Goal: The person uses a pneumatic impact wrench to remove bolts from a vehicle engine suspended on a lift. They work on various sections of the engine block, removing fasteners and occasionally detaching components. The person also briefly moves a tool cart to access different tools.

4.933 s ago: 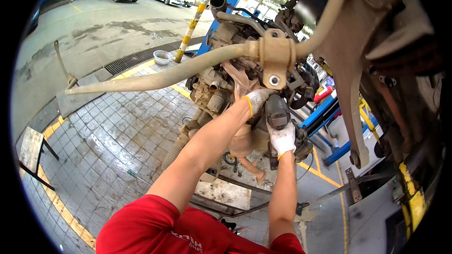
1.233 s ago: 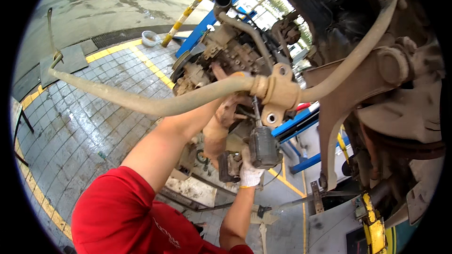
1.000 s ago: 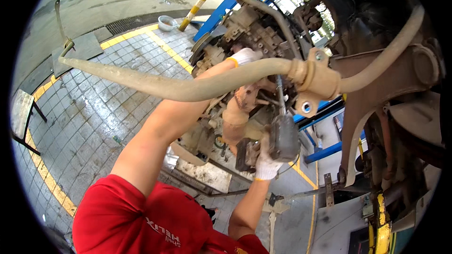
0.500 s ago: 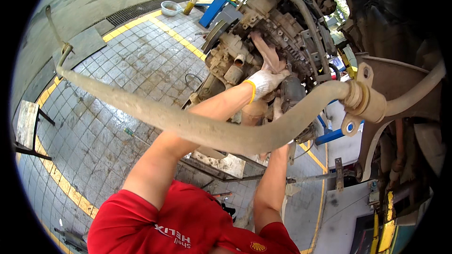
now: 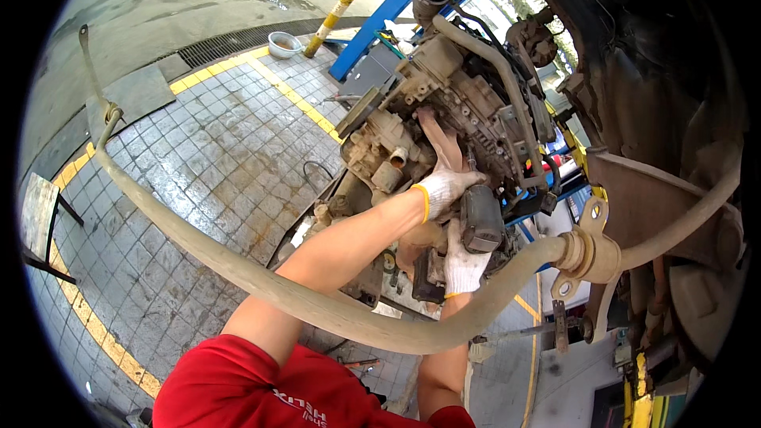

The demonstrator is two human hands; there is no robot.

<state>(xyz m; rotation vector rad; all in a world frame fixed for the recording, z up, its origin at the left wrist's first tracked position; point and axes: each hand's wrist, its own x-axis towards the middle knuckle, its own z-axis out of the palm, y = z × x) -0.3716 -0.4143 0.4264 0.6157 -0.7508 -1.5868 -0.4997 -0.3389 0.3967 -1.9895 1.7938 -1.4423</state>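
Observation:
My left hand (image 5: pixel 450 181), in a white knit glove with a yellow cuff, is against the greasy engine and gearbox assembly (image 5: pixel 468 87). Its soiled fingers look stretched up along the casing, the thumb apart beside a thin shaft (image 5: pixel 473 161). The shaft runs up from a dark power tool (image 5: pixel 481 218), which looks like a cordless impact wrench. Below the tool body my right hand (image 5: pixel 464 263), gloved too, is closed around its grip; the fingers are partly hidden. Both forearms reach behind a long curved anti-roll bar (image 5: pixel 317 293) that crosses close in front.
The bar's bracket and bushing (image 5: pixel 590 254) are at the right, by a dusty subframe (image 5: pixel 642 198). A blue lift post (image 5: pixel 388 16), a yellow-and-white pole (image 5: pixel 341 12) and a white basin (image 5: pixel 284 44) stand behind. A small bench (image 5: pixel 43 218) is on the tiled floor at left.
The view has shifted, so the engine and hands appear lower in it. My right glove and the tool body now show above the bar. The left hand keeps its place on the engine.

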